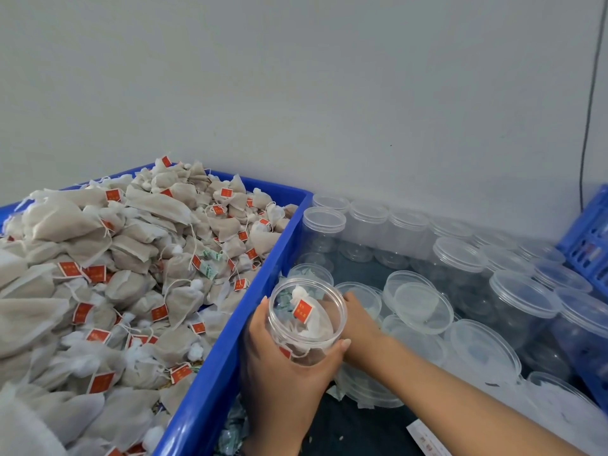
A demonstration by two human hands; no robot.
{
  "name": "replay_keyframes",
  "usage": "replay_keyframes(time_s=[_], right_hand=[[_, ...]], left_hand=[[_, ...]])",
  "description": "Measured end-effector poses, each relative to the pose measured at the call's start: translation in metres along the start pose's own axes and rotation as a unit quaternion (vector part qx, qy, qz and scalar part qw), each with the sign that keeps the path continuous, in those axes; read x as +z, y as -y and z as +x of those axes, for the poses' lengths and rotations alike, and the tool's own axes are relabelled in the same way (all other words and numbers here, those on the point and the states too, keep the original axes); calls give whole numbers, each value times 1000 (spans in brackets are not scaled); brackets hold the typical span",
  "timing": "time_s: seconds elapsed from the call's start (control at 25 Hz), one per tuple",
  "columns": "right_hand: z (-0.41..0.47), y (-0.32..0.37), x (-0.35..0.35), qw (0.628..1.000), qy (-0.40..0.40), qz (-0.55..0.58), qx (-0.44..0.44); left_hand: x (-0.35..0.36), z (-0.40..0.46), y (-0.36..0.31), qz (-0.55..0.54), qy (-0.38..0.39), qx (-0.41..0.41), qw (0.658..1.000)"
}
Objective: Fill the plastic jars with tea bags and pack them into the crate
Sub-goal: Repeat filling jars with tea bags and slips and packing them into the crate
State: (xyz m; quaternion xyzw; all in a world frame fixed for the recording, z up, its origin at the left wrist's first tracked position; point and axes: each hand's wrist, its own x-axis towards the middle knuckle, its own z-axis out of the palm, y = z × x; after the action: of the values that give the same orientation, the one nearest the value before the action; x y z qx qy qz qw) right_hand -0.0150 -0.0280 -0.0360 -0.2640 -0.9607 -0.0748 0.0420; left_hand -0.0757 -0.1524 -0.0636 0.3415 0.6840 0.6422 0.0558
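My left hand (283,373) grips an open clear plastic jar (307,319) from below, just right of the blue bin's rim. Tea bags with red tags (304,311) fill the jar. My right hand (357,327) reaches behind the jar toward the loose clear lids (418,304); its fingers are hidden by the jar. A big heap of tea bags (125,274) lies in the blue bin (230,343) on the left.
Many empty clear jars (457,261) stand in rows on the right, by the wall. A blue slotted crate (589,245) sits at the far right edge. A black cable (589,110) hangs down the wall.
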Motion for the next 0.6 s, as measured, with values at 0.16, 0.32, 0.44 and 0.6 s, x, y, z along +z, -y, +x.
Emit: replay_keyframes(time_s=[0.16, 0.32, 0.44, 0.6], right_hand=[[2, -4, 6, 997, 4, 67, 23], [0, -3, 3, 999, -28, 42, 4], [0, -9, -25, 973, -128, 164, 97], [-24, -9, -73, 904, -259, 311, 140]], left_hand=[[0, 0, 1, 9, 4, 3, 1000], [-1, 0, 0, -6, -6, 15, 1000], [-1, 1, 0, 3, -1, 13, 1000], [-1, 0, 2, 12, -5, 10, 1000]])
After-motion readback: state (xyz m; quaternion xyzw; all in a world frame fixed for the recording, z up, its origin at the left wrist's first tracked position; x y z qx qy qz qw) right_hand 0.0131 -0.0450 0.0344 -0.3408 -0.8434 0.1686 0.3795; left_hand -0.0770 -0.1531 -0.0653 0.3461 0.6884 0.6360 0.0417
